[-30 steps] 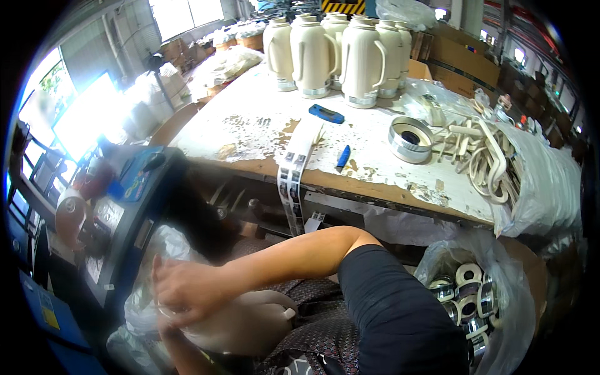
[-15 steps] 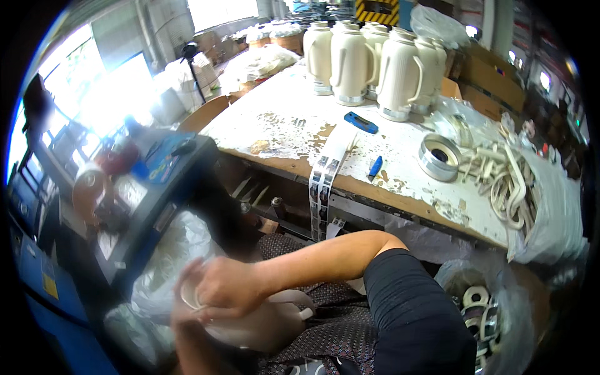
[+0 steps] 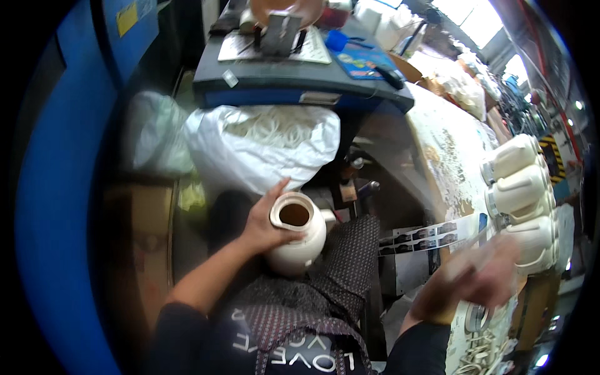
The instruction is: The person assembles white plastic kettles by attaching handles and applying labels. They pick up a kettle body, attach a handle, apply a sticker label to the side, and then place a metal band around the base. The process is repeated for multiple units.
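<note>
Left hand point(image 3: 265, 222) curls round the neck of a cream, round-bodied plastic jug point(image 3: 295, 253) over the lap, mouth facing up. Right hand point(image 3: 478, 275) blurred, well right of the grip; can't tell if it holds anything. Just beyond the grip: white plastic bag point(image 3: 240, 156) of pale rings point(image 3: 275, 129). Far right: cream handled jugs point(image 3: 522, 190) with silver bands. Looks partway: mouth still unlidded, base unseen. Versus earlier: right hand off the mouth, view swung left.
</note>
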`<state>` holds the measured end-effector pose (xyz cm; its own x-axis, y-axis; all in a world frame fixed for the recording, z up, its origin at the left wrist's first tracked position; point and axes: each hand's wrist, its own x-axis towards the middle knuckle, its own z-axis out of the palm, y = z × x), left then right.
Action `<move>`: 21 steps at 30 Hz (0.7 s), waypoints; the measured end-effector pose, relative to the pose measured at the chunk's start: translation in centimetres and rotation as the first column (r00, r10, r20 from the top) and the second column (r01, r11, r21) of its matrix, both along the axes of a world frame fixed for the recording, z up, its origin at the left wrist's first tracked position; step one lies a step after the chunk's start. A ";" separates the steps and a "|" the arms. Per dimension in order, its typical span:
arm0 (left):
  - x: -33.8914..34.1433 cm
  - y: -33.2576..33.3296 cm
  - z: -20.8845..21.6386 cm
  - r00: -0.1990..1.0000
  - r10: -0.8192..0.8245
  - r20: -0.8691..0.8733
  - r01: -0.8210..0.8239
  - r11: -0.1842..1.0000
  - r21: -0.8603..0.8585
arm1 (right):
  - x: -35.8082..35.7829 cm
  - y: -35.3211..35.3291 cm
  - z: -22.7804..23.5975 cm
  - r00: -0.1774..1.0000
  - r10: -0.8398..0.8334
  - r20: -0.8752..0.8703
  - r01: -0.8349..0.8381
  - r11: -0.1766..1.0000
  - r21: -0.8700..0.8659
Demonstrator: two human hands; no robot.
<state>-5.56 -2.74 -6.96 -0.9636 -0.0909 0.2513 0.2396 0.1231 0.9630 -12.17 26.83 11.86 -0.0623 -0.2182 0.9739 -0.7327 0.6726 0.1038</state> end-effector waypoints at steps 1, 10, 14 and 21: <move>-0.1 0.1 0.1 0.998 0.054 -0.012 -0.055 0.994 -0.095 | -4.4 0.7 2.5 0.987 -0.149 -0.062 0.143 0.986 -0.087; 0.5 0.0 -2.8 0.921 -0.194 -0.339 0.021 0.890 -0.455 | -17.9 -19.5 -13.6 0.776 -0.256 0.576 -0.124 0.834 0.537; 1.2 -1.5 -2.9 0.936 -0.195 -0.292 0.030 0.873 -0.487 | -25.0 -23.9 -23.6 0.634 -0.517 0.575 -0.041 0.721 0.692; 2.7 -3.2 -5.1 0.904 -0.413 -0.108 0.312 0.812 -0.493 | -19.6 -18.7 -18.7 0.627 -0.037 0.778 -0.172 0.968 0.185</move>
